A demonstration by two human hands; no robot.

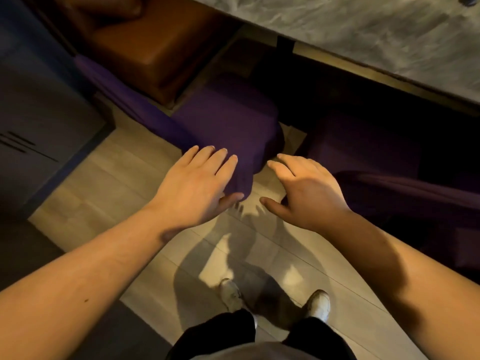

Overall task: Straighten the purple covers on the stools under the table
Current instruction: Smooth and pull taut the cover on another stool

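A stool with a purple cover (pixel 228 118) stands half under the marble table (pixel 363 29). Its near corner hangs in a loose fold toward the floor. My left hand (pixel 200 185) lies flat over that hanging corner, fingers spread, thumb under the cloth's lower edge. My right hand (pixel 304 188) hovers just right of the fold, fingers apart and holding nothing. A second purple-covered stool (pixel 363 141) sits in deep shadow to the right, under the table. Another strip of purple cloth (pixel 122 100) runs along the left.
A brown leather seat (pixel 155 48) stands behind the stool at upper left. A dark cabinet (pixel 39 126) lies to the left. A black table leg (pixel 284 45) rises behind the stool. My feet (pixel 272 300) stand on the pale wood floor (pixel 109 178).
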